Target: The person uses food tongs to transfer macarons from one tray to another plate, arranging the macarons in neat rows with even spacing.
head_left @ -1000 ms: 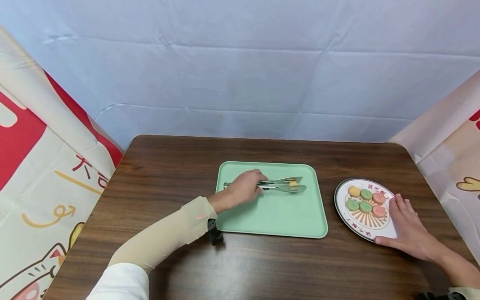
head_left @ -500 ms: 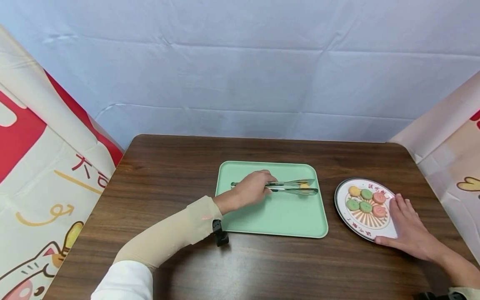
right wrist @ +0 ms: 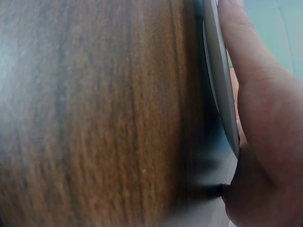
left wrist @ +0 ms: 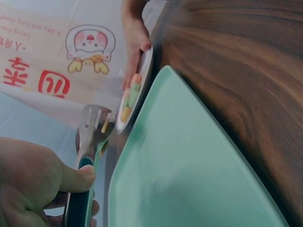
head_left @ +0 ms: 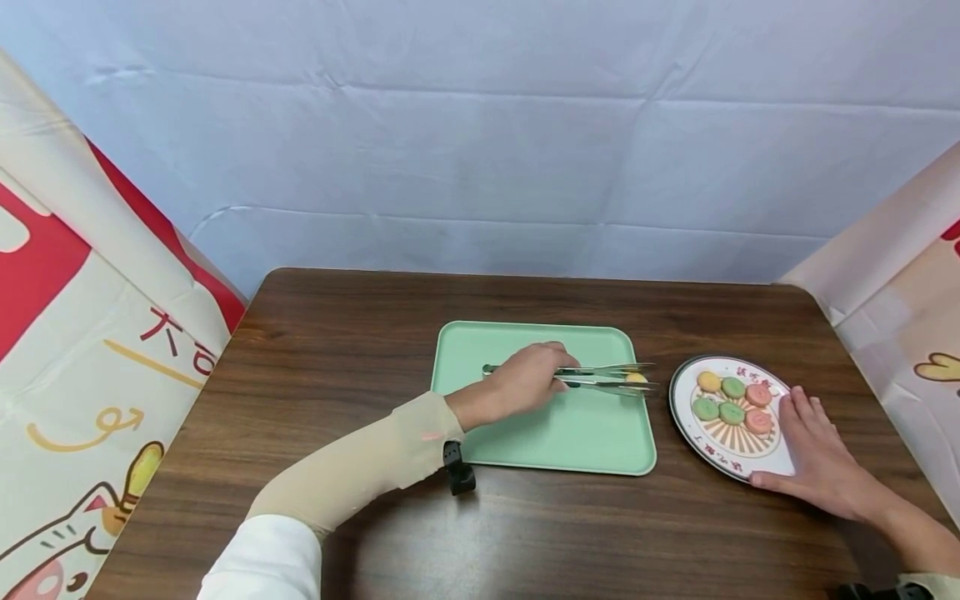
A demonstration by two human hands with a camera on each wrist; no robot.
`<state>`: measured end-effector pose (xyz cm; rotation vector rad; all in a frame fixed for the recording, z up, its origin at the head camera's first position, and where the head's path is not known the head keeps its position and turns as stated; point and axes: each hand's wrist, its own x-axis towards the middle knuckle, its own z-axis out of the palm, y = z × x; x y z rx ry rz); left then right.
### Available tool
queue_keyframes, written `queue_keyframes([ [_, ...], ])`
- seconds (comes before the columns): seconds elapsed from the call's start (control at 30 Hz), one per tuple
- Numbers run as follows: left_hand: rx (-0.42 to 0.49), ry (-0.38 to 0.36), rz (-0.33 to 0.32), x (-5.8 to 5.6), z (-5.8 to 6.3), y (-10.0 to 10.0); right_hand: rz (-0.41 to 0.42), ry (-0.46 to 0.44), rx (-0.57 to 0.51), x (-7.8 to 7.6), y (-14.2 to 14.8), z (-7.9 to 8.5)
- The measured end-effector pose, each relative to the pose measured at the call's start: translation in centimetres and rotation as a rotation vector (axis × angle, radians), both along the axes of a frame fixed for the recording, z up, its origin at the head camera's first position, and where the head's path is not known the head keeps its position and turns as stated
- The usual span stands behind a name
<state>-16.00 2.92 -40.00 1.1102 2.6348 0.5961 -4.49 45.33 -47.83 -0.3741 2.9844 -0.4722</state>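
Observation:
In the head view my left hand (head_left: 531, 379) grips metal tongs (head_left: 600, 368) over the green tray. A small yellow macaron (head_left: 636, 378) sits between the tong tips, which reach just past the tray's right edge. The left wrist view shows the thumb pressed along the handle of the tongs (left wrist: 81, 189). To the right, my right hand (head_left: 817, 458) rests with spread fingers at the right rim of a round white plate (head_left: 693, 437). On that plate lie several macarons (head_left: 731, 414): yellow, green and pink. From the right wrist camera, the thumb lies along the plate's edge (right wrist: 220, 71).
The light green tray (head_left: 540, 442) lies mid-table, a short gap left of the plate. Both are on a dark wood table (head_left: 360, 333). A pale cloth (head_left: 480, 167) hangs behind, and printed cloths (head_left: 97, 350) stand at the sides.
My left hand has moved steadily right, carrying the tongs and the yellow macaron from above the tray to its right edge. The right hand and the plate have stayed put.

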Motion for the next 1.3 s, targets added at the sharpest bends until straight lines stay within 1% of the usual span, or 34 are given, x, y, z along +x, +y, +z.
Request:
queue_keyframes([
  [0.23,-0.02,0.017,-0.029,0.6,0.5,1.8,0.003,0.005,-0.006,0.0,0.0,0.0],
  [0.4,-0.04,0.038,-0.058,1.0,0.4,3.1,0.005,0.002,0.001,0.0,0.0,-0.1],
  [0.57,-0.069,0.055,-0.072,1.4,0.4,4.3,0.008,0.008,0.003,0.1,0.0,-0.1],
  [0.8,-0.124,0.113,-0.105,2.0,0.0,6.2,0.004,0.003,0.007,0.1,0.0,0.0],
  [0.97,-0.146,0.145,-0.127,2.6,-0.3,7.3,0.009,0.009,0.007,0.1,0.0,-0.1],
  [1.17,-0.15,0.15,-0.138,3.1,-0.8,8.2,0.018,0.021,0.005,0.0,0.2,-0.2],
  [1.3,-0.157,0.14,-0.139,3.4,-1.1,8.6,0.023,0.031,0.004,0.0,0.2,-0.3],
])
